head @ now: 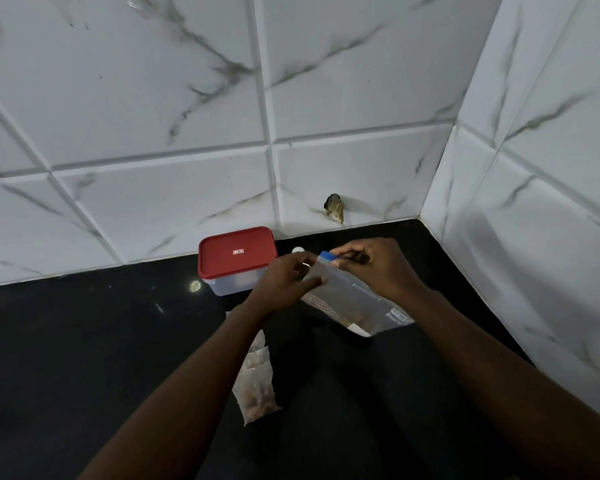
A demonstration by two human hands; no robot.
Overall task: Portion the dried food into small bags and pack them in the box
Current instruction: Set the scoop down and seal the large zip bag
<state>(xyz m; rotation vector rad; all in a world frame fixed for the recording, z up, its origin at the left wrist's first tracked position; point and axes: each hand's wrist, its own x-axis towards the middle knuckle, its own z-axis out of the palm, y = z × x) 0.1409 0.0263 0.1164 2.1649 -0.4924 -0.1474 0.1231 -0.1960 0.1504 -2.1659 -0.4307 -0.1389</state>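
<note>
step: I judge zip bag (355, 301) seal work | left hand (290, 278) grips its side, right hand (373, 266) pinches zip | next: open box (236, 261), load small bags (255, 393)

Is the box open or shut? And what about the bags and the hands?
box: shut, red lid on, standing on the counter.
big zip bag: held at its top by both hands; zipped or not, cannot tell.
small bags: filled, lying on the counter, not in the box.
left hand: grips the big zip bag.
right hand: pinches the bag's top.
</note>
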